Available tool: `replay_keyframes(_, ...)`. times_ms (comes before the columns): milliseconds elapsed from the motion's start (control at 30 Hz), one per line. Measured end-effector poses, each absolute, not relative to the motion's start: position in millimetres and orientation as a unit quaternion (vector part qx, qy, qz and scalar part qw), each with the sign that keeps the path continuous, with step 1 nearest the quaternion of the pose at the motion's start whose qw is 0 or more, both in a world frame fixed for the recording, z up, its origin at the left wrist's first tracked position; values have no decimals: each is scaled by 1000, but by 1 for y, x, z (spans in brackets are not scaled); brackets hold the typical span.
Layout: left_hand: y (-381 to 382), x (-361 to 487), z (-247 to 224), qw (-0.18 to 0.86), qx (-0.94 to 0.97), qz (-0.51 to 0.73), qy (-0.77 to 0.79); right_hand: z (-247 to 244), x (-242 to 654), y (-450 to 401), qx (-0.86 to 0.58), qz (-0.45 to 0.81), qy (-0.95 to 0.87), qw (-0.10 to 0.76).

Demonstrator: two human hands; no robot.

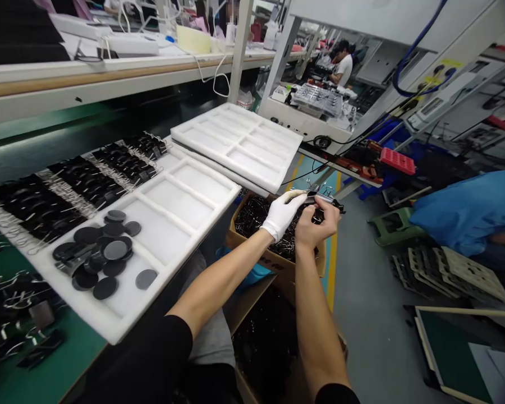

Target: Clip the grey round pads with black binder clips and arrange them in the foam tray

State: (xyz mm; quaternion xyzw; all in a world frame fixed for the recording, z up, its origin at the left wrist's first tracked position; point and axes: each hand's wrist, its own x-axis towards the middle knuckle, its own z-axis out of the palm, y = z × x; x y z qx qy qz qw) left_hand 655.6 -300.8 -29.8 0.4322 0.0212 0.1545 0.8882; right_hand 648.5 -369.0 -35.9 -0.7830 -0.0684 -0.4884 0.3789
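My left hand, in a white glove, reaches over a cardboard box filled with black binder clips. Its fingertips are pressed together at the dark end of a binder clip with a shiny edge. Bare, my right hand is closed on the same clip from the right, its fingers bent around it. Wire handles stick up just beyond the fingers. What lies between the fingertips is partly hidden. On my left, dark round discs lie piled in one compartment of a white tray.
Rows of black binder clips lie along the tray's far side. Another white tray sits behind it. Below my arms is an open carton of dark items. A person in a blue top is at right, near a green stool.
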Motion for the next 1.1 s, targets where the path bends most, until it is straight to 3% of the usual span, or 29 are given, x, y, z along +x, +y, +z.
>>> replay_keyframes(333,-198,514,71,797,488,354,-32,50,542,-266,-681,-505,-215,484)
replay_keyframes(633,-57,307,65,543,623,527,200,42,364,-106,-575,-251,-372,684)
replay_keyframes(833,16,204,20,440,677,455,375,-8,268,-39,-587,-81,-342,730)
replay_keyframes(967,44,171,-2,335,770,362,406,-30,249,-31,-609,-16,-360,707)
replay_keyframes(1100,54,152,9,271,860,211,377,-33,252,-45,-621,-25,-430,655)
